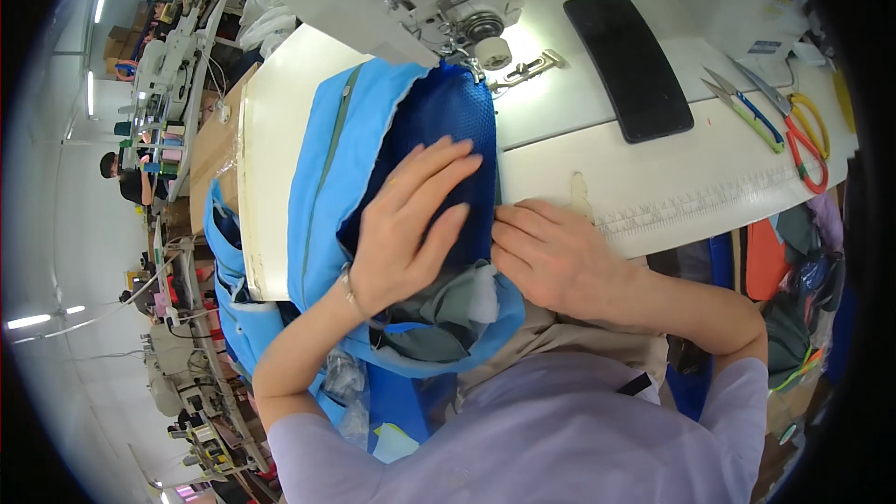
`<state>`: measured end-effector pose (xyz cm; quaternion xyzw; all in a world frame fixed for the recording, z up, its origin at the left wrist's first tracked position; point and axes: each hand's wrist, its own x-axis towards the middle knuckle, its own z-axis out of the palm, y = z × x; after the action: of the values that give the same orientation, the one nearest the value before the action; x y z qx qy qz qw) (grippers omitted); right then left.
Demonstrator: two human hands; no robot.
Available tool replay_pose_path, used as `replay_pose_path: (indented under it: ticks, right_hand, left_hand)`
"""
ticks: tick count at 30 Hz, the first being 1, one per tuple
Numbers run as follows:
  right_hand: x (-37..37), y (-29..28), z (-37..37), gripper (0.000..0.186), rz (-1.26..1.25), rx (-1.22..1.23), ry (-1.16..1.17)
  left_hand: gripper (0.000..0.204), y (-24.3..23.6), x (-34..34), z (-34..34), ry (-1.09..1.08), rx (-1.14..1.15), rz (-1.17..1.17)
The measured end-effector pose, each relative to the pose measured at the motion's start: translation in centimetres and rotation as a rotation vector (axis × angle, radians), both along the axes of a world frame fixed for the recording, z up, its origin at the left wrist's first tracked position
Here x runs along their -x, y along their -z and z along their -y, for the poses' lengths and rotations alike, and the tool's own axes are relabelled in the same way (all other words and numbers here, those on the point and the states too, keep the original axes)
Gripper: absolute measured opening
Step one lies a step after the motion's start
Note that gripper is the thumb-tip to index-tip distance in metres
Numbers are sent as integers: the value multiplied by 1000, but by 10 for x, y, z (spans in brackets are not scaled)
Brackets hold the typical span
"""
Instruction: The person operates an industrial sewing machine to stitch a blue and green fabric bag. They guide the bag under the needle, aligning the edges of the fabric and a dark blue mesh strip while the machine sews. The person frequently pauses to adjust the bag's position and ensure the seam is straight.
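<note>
A light blue fabric bag piece (322, 149) with a grey-green zipper strip lies on the sewing machine table. Its dark blue textured lining (467, 117) runs up under the sewing machine's presser foot (481, 75). My left hand (411, 219) rests on the lining, fingers stretched out and pressing on it. At the lining's right edge, my right hand (555, 257) has its fingers bent and pressed together on the fabric; the fingertips are partly hidden. Grey fabric (434, 317) is bunched below my left hand, towards my lap.
Right of the needle area lies a black phone (627, 65). Thread snips (747, 110) and red-and-yellow-handled scissors (798, 126) lie farther right, near a printed ruler strip (691, 201). Fabric scraps (793, 289) hang below the right edge. Other sewing machines and a person (131, 177) are at far left.
</note>
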<state>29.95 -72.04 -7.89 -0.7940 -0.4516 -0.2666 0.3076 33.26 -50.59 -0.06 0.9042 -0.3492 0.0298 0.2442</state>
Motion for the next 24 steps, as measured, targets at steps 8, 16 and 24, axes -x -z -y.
replay_pose_path:
  ticks: [8,16,24]
  right_hand:
    - [-2,-2,0,21,134,188,-48]
    - [-11,-9,0,16,-104,-121,-123]
    - [-8,-14,-10,16,-176,-117,-118]
  left_hand:
    - [60,49,-23,-33,61,-112,-34]
    - [55,21,-30,-20,72,-121,6]
    - [34,9,-45,-17,134,-128,72]
